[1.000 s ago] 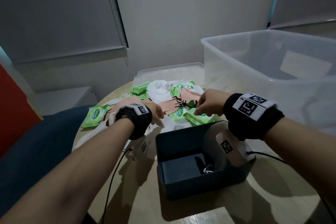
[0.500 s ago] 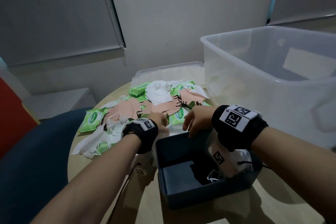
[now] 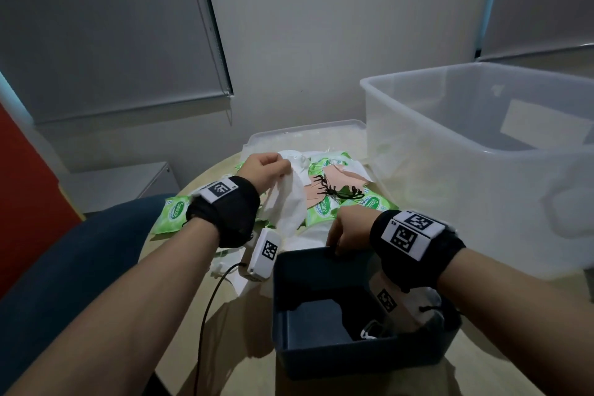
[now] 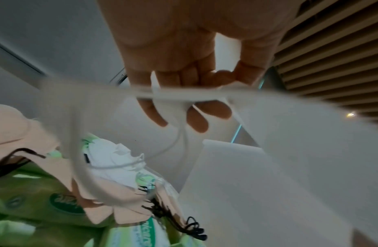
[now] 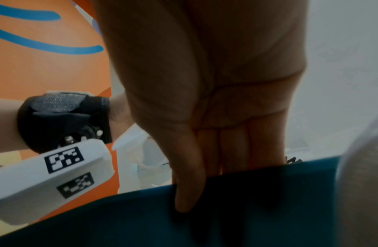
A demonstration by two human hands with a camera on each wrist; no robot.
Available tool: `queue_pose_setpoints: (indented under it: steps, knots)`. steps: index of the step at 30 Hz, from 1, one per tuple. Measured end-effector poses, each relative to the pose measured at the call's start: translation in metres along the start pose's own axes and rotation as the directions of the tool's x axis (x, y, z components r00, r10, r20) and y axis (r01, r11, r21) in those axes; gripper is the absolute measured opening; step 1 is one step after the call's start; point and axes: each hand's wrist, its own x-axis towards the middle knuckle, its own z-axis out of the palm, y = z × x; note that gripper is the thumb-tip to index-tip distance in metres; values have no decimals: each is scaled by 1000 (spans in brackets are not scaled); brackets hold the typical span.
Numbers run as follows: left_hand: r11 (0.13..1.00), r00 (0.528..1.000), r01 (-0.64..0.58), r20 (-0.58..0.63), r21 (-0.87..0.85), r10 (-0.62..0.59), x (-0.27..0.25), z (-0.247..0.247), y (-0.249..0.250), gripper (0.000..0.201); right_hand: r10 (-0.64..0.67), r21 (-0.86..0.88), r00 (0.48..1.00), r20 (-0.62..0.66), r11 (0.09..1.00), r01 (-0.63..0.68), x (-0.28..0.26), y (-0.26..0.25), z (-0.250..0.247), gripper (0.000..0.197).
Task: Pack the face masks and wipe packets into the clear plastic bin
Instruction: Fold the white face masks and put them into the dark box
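From the head view I see my left hand [image 3: 268, 170] raised over the far side of the pile, pinching a white face mask [image 3: 289, 202] that hangs down limp and creased from my fingers. The left wrist view adds what the head view hides: fingertips [image 4: 196, 123] and thumb are curled onto the mask's folded edge, its thin ear loop trailing down toward the heap, and the sheet itself is smeared by blur. My right hand [image 3: 348, 230] is nearer, at the far rim of the dark blue box [image 3: 353, 360]; only the right wrist view shows how, with the thumb [image 5: 188, 183] lying on the inner face of the wall and the fingers dropping behind its top edge, so the hand grips that wall. The remaining masks and wipe packets lie heaped on the round table [image 3: 225, 315] just beyond the blue box: green packets [image 3: 175, 212] with white printed labels, peach masks [image 3: 340, 180] with tangled black loops, and more white masks. The clear plastic bin [image 3: 482, 151] stands to the right of the heap, tall and translucent; I can make out no masks or packets inside it. Its lid [image 3: 305, 135] lies flat at the far side, partly under the pile.
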Motion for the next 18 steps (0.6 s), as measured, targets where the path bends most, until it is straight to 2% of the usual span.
queue_pose_setpoints:
  steps: [4,7,9,11,13,15,18]
  knots:
    - [998,999,-11,46,-66,14,-11,6,13,24,-19,29,1000,-10,999,19,-1,-10,7,29]
    - [980,996,15,94,-199,4,-21,13,24,21,-27,15,1000,14,1000,27,-3,-15,14,30]
    - [973,997,15,77,-228,3,-24,19,27,19,-18,31,999,37,999,17,-8,-15,15,33]
    - [964,1000,15,26,-266,-9,-28,25,28,22,-4,191,998,60,982,-7,-13,-11,9,45]
    - [927,998,32,-30,-374,-47,-29,32,26,30,-30,422,997,72,907,-3,-18,-3,0,61]
    - [905,989,38,-117,-424,-96,-27,37,20,31,-59,580,998,-4,813,51,-25,7,-10,64]
    - [899,961,76,-210,-430,-181,-22,44,12,26,-54,773,988,-142,617,145,-34,19,-18,33]
